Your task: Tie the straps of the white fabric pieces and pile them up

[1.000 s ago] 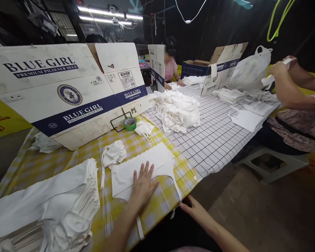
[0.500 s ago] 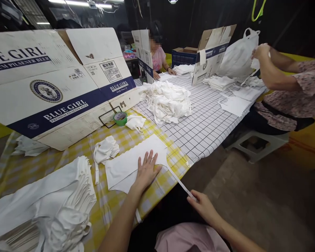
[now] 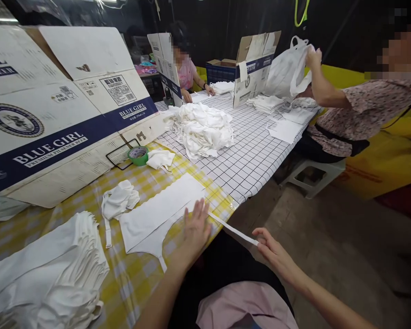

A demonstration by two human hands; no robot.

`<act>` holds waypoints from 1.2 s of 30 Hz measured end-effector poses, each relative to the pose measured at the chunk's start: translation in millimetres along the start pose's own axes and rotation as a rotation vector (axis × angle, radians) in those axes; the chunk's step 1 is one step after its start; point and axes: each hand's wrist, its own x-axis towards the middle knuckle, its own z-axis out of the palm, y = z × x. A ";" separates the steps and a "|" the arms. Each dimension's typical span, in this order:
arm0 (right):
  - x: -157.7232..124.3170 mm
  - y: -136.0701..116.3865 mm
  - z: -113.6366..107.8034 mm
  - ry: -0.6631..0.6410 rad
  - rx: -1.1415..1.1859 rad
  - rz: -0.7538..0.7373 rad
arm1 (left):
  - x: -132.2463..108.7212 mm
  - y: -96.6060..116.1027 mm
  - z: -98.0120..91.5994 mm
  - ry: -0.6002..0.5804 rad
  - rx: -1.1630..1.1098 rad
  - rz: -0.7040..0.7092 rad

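Left hand (image 3: 195, 230) is shifted since the half-second-earlier frame: from the middle of the white garment (image 3: 157, 212) to its right-hand end, so the curved lower edge is now exposed. White strap (image 3: 233, 228) is held at a flatter slant than before.

Right hand (image 3: 277, 256) is closed on the strap's free end, pinched between thumb and fingers, off the table edge. Strap is pulled straight across the gap toward the garment corner by the left fingertips. Left hand is kept flat with fingers extended and slightly apart; whether the cloth is pressed by them cannot be told. Garment is laid flat on the yellow checked cloth (image 3: 130, 278), near the table edge, with a second short strap pointed toward the left forearm.

Thick stack of white garments (image 3: 55, 260) is placed to the left. Small crumpled white piece (image 3: 121, 196) is set just beside the garment's upper left. Farther back, a green tape roll (image 3: 139, 161) is seen by another white piece (image 3: 160, 159), in front of the printed cardboard box (image 3: 71, 91). Big white pile (image 3: 202, 128) is heaped on the grid-patterned cloth (image 3: 239, 169). At right, a white plastic bag (image 3: 284, 73) is handled by a co-worker's hand (image 3: 314, 58).
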 end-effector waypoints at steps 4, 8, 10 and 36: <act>-0.3 -16.2 -0.6 -0.165 0.229 0.033 | -15.5 63.1 0.1 -0.110 -0.285 0.248; 3.1 -36.4 -5.6 -0.275 0.452 0.057 | -23.5 98.7 5.7 -0.157 -0.572 0.277; 6.4 -45.6 -8.2 -0.327 0.579 0.079 | -23.6 102.7 8.6 -0.156 -0.680 0.191; 98.7 -52.2 41.0 -0.294 -0.262 -0.237 | 8.1 33.8 -16.5 -0.202 -0.998 -0.352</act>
